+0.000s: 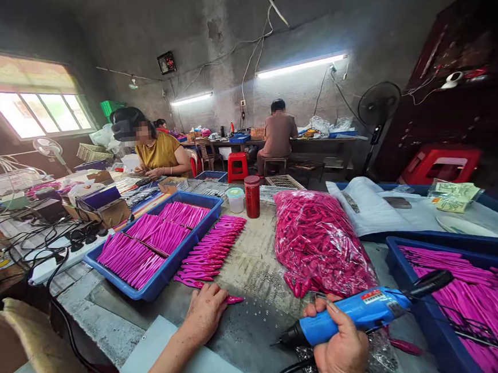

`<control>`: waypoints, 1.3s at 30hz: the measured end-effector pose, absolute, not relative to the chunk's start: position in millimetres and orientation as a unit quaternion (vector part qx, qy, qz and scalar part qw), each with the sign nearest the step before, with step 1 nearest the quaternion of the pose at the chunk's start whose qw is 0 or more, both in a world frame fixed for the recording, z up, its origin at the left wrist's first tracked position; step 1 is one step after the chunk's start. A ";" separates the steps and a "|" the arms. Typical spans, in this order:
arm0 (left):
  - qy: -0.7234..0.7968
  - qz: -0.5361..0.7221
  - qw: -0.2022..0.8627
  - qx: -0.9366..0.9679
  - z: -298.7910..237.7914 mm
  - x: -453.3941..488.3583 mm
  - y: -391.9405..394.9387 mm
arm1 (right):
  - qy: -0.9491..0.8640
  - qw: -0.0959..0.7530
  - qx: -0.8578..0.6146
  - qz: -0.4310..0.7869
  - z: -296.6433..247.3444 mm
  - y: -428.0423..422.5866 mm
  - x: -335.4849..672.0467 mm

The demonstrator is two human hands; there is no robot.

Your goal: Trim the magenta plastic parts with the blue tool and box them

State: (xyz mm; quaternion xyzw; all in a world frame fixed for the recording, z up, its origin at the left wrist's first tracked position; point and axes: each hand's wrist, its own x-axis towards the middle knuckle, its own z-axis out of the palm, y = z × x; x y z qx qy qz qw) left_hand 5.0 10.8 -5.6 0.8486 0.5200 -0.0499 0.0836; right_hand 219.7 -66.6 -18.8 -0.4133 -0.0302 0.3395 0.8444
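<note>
My right hand (341, 349) is closed round a blue electric screwdriver (349, 315) with a black tip pointing left over the grey table (260, 329). My left hand (205, 310) lies on the table with its fingers curled on a magenta plastic piece (232, 299). That piece lies at the near end of a row of magenta pieces (213, 249) laid out on the table. A clear bag full of pink pieces (318, 241) sits just behind my right hand. Small screws (267, 283) lie scattered between my hands.
A blue tray of magenta pieces (154, 245) stands at left, another blue tray (468, 295) at right. A red flask (252, 196) and a lidded cup (235, 199) stand behind. Power strips and cables (59, 247) crowd the left. Two people sit working further back.
</note>
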 end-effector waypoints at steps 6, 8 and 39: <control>0.533 -0.017 0.099 0.840 -10.9 8.8 11.7 | -0.020 0.845 -0.411 0.342 -19.5 -65.5 221.1; 0.542 -0.008 0.103 0.834 -11.9 10.5 11.3 | -0.028 0.845 -0.409 0.343 -20.9 -65.6 221.4; 0.573 0.029 0.171 0.801 -13.2 28.9 11.1 | -0.031 0.841 -0.414 0.346 -17.1 -66.8 220.9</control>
